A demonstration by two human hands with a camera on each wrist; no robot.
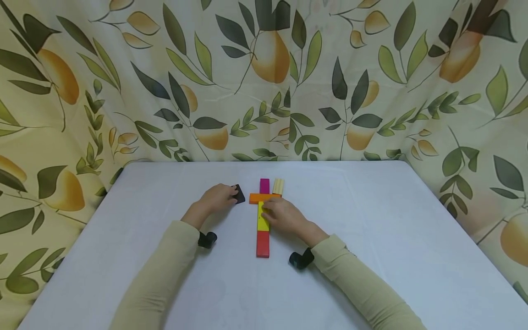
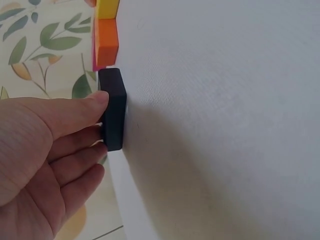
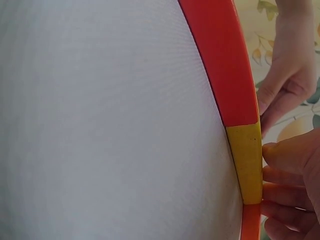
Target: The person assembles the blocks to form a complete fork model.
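My left hand (image 1: 218, 197) grips a flat black block (image 1: 239, 194) by its left part, thumb and fingers on it, as the left wrist view also shows. The black block lies a little left of an orange block (image 1: 265, 198), with a gap between them. My right hand (image 1: 286, 216) rests its fingertips on a yellow block (image 1: 262, 222). That block runs lengthwise between the crosswise orange block and a red block (image 1: 262, 244) nearer me. Beyond the orange block lie a magenta block (image 1: 264, 186) and a pale yellow block (image 1: 278, 186), which is partly angled.
The blocks lie on a table with a white cloth (image 1: 371, 206). Behind it and along its sides hangs a curtain (image 1: 255, 114) patterned with leaves and fruit. A black wrist camera (image 1: 207, 240) sits on the left wrist, another wrist camera (image 1: 301, 259) on the right.
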